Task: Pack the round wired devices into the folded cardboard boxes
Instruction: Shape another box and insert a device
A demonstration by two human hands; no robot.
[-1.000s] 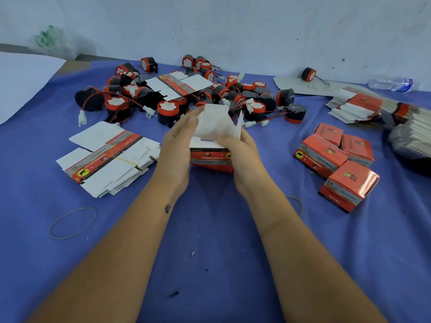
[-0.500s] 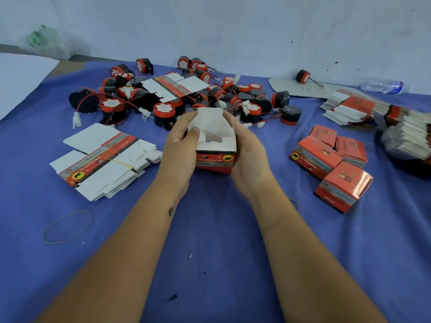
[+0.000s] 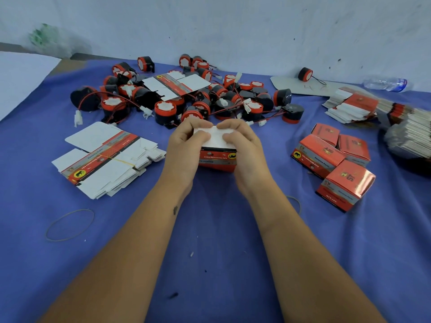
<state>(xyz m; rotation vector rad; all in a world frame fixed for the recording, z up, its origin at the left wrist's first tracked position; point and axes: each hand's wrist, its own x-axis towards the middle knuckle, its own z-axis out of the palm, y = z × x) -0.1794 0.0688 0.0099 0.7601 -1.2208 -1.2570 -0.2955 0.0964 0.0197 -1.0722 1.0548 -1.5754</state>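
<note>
Centrally, a small red-and-grey printed cardboard box (image 3: 217, 159) stands on the blue cloth-covered table (image 3: 210, 252), its white flapped end turned up and its printed side facing the camera with the lettering upside down. Its long axis runs left to right. The left hand (image 3: 186, 145) grips the box's left side, fingers (image 3: 198, 125) curled over the far top edge and thumb pressed on the white top flap. The right hand (image 3: 245, 148) grips the right side the same way, fingers bent over the far edge and thumb on the flap; both sets of fingers are clamped on the box.

Just behind the box lies a heap of round black-and-red devices with red wires and white plugs (image 3: 186, 99), some on their sides, some face up. Left of the box sits a banded stack of flat unfolded white-and-red cartons (image 3: 107, 162). Right of the box is a cluster of four closed red boxes (image 3: 335, 159). Further right and behind are more stacks of flat cartons (image 3: 356, 106). A thin rubber band loop (image 3: 70, 224) lies on the cloth, left of the box and nearer the camera. A clear plastic bottle (image 3: 387, 83) lies by the wall, far right of the box.
</note>
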